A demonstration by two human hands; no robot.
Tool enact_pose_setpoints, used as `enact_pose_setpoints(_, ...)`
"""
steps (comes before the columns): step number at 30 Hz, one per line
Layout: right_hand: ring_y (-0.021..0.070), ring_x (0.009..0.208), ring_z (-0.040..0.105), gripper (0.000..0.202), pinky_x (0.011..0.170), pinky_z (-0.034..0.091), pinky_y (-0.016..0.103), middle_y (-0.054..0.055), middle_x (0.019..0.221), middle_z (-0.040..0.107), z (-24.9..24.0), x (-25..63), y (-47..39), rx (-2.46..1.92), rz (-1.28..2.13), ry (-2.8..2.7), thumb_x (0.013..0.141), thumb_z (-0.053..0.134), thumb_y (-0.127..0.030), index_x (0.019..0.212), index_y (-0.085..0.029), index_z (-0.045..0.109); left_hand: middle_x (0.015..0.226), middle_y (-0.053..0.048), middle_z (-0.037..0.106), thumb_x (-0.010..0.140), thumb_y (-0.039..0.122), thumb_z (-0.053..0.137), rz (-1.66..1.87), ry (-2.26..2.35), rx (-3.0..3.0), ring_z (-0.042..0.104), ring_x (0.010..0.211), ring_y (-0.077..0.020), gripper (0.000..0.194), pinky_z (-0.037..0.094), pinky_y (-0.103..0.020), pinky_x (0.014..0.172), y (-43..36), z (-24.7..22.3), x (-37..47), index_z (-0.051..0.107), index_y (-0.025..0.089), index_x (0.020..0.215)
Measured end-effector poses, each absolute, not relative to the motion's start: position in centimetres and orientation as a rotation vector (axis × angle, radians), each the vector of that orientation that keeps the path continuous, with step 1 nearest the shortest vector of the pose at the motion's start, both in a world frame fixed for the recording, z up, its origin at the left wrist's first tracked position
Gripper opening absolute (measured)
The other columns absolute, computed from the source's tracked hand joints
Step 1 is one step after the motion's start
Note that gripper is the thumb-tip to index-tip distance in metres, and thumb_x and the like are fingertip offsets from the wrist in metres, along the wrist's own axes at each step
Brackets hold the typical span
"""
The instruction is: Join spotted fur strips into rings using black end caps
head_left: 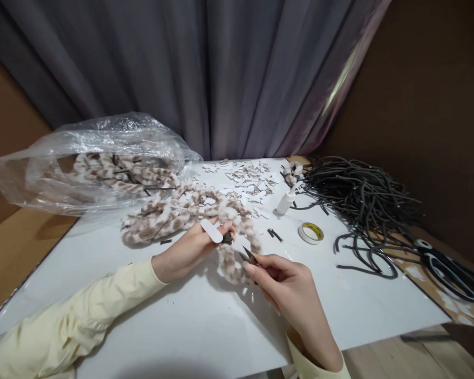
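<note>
My left hand (197, 243) is closed on a fluffy brown-and-white loop (229, 264), gripping it where a bunch of black cord ends (227, 238) shows. A white oval tag (211, 230) sticks out by the thumb of that hand. Between the closed fingers of my right hand (286, 279) are small dark thread snips (249, 256), their two pointed tips a little apart and directed toward the loop. The lower end of the loop passes behind the right fingertips. More fluffy loops (154, 221) lie just beyond my left hand.
At the back left is a clear plastic bag (63, 142) with more fluffy pieces inside. Small white-and-metal bits (253, 179) are scattered at the back. To the right are a white bottle (286, 202), a tape roll (311, 233), a heap of black cords (351, 195) and large scissors (448, 271).
</note>
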State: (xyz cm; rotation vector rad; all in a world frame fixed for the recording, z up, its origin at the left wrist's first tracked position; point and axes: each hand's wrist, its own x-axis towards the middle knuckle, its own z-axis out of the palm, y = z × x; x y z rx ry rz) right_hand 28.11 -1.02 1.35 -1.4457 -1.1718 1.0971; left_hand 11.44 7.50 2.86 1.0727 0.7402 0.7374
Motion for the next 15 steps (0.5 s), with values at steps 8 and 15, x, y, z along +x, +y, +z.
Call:
enact_pose_setpoints(8, 0.0125, 0.05, 0.051, 0.039, 0.047, 0.041, 0.023, 0.005, 0.065, 0.064, -0.8, 32.3, -0.8, -1.777, 0.633, -1.158, 0.069, 0.064, -0.05, 0.083, -0.013, 0.067, 0.086, -0.005, 0.065, 0.07, 0.036, 0.063, 0.514, 1.004, 1.465, 0.055, 0.087, -0.0204, 0.023, 0.041, -0.027, 0.074, 10.3, 4.7, 9.3, 0.066, 0.015, 0.079)
enact_pose_setpoints(15, 0.0196, 0.066, 0.06, 0.038, 0.063, 0.048, 0.03, 0.009, 0.081, 0.066, -3.1, 34.6, -0.2, -1.869, 0.255, -1.468, 0.077, 0.051, -0.051, 0.083, -0.016, 0.065, 0.071, -0.003, 0.067, 0.076, 0.029, 0.05, 0.212, 1.04, 1.991, 0.058, 0.07, -0.0176, 0.025, 0.043, -0.023, 0.065, 12.6, 4.9, 7.7, 0.068, 0.013, 0.068)
